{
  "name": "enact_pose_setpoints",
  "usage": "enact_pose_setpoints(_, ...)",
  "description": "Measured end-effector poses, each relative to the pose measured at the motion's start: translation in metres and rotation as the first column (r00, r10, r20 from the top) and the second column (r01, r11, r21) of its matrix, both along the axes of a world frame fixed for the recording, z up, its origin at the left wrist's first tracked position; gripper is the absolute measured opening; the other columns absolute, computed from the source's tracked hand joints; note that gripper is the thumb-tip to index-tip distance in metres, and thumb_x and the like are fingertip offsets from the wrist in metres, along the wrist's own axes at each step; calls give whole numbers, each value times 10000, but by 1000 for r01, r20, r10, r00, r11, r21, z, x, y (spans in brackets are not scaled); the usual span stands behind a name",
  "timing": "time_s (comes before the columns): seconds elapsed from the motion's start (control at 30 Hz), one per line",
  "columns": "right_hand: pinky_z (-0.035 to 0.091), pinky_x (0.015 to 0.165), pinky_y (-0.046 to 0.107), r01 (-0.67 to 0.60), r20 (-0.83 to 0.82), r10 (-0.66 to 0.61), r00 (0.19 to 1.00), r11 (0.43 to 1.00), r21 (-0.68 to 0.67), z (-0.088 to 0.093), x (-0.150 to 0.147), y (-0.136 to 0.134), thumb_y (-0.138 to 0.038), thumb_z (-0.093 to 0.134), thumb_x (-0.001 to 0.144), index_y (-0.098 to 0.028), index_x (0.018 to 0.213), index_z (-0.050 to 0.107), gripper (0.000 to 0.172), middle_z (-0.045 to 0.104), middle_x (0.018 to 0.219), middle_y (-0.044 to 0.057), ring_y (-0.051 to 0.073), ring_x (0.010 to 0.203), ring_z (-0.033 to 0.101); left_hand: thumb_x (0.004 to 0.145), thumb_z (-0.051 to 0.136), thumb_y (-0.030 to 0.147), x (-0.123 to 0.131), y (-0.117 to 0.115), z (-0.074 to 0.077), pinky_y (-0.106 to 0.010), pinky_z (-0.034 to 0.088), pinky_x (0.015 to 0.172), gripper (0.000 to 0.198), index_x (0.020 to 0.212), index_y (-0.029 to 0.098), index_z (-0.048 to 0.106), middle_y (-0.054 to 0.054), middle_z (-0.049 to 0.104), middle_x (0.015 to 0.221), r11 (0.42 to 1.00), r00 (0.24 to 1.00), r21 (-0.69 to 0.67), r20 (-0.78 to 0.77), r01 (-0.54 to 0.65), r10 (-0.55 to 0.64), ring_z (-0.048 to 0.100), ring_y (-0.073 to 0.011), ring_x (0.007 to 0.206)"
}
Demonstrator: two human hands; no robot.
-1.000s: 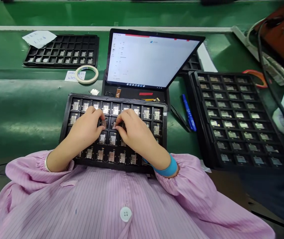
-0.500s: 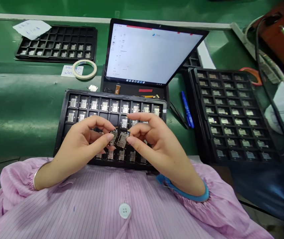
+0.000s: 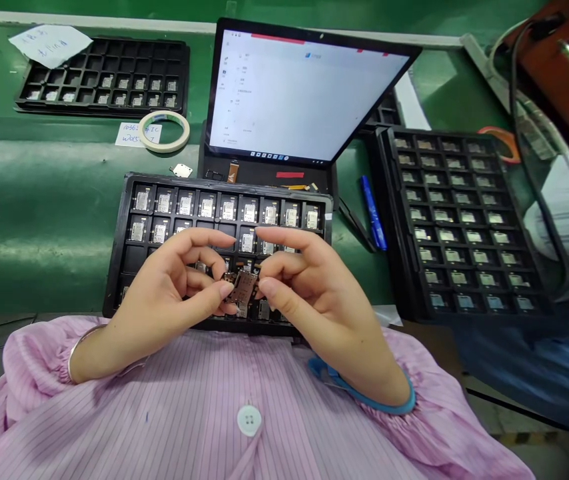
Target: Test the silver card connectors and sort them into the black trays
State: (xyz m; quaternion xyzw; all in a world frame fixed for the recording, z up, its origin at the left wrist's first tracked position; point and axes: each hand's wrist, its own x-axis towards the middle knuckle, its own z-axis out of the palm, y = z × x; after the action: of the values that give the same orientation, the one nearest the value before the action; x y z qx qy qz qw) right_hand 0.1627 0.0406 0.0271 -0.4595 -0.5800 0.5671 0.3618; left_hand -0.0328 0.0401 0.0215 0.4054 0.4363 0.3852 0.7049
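Note:
Over the near part of a black compartment tray [image 3: 120, 253], a small circuit board [image 3: 244, 287] with a metal card-slot shield is held up and tilted. My right hand [image 3: 314, 287] pinches its right edge between thumb and curled fingers, the index finger stretched out to the left. My left hand [image 3: 177, 280] is closed at the board's left side, thumb against fingers. Darker board edges show by the left fingertips, but whether they belong to a second board I cannot tell. Similar boards [image 3: 207, 207] lie in the tray's pockets; my hands hide several pockets.
Behind the tray stands a laptop [image 3: 294, 100]. A tape roll [image 3: 164, 146] and a small metal part [image 3: 181, 171] lie at left, beyond them another tray [image 3: 137, 63]. Rightward are tweezers [image 3: 357, 225], a blue pen [image 3: 373, 213] and a filled tray [image 3: 394, 267].
The two boards seen apart between my hands now appear overlapped, with one tilted to a browner-looking angle. My hands stay close together. The whole view has shifted slightly.

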Motion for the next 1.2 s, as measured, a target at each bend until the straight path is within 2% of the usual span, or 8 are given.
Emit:
enact_pose_setpoints(0.07,415,547,262,28,-7,-28,1000,999,-17,0,0,-1,-223,537,948,-244,1206,513,259,588,747,-26,127,639,545,846,682,121,0,0,0,-227,648,693,330,1131,260,588,44,553,904,1000,1000,-3,3,-7,7,677,-76,640)
enact_pose_setpoints(0.17,401,514,242,50,23,-49,999,998,-26,0,0,-1,-253,520,963,-223,976,580,68,597,700,-22,109,588,535,839,686,128,-1,1,-1,-224,648,681,317,1119,243,591,36,558,904,1000,1000,-3,4,-12,12,685,-84,630)
enact_pose_setpoints(0.23,384,486,231,26,51,-24,998,999,-37,1,0,0,-254,541,948,-213,849,571,112,596,672,-24,97,551,514,832,692,128,0,0,-1,-218,646,671,322,1116,240,591,34,561,905,1000,1000,-5,7,-13,14,695,-92,633)
enact_pose_setpoints(0.33,369,464,219,-17,71,21,997,998,-53,1,-1,1,-245,566,920,-206,771,551,154,583,645,-31,86,522,484,829,696,123,0,0,-2,-224,648,684,321,1109,242,595,34,564,903,1000,1000,-11,13,-12,12,701,-97,640)
enact_pose_setpoints(0.6,391,492,229,7,128,-1,992,999,-46,-2,-4,3,-261,561,898,-209,724,528,185,550,610,-33,102,537,494,827,704,135,0,1,-2,-233,655,662,246,1046,213,624,25,605,858,999,1000,-33,-16,8,-8,721,-128,638)
enact_pose_setpoints(0.77,365,469,225,44,120,-40,992,998,-36,-3,-1,4,-255,561,889,-213,720,515,181,536,590,-39,100,520,475,859,693,157,-1,1,-5,-185,633,640,190,1028,216,631,18,629,897,1000,1000,-6,-20,-4,3,727,-119,661)
enact_pose_setpoints(0.93,350,473,228,81,136,-80,987,997,-5,-2,3,5,-229,564,881,-216,713,515,175,526,579,-48,97,514,455,884,665,154,-4,0,-5,-162,617,622,104,974,203,643,26,646,813,1000,999,6,-37,-12,13,722,-111,652)
enact_pose_setpoints(1.2,349,479,237,75,187,-73,980,997,-3,-4,6,4,-231,573,879,-215,709,516,180,509,587,-46,101,519,447,889,665,155,-5,2,-4,-142,603,625,93,960,210,641,37,653,827,1000,999,7,-37,-19,20,721,-94,658)
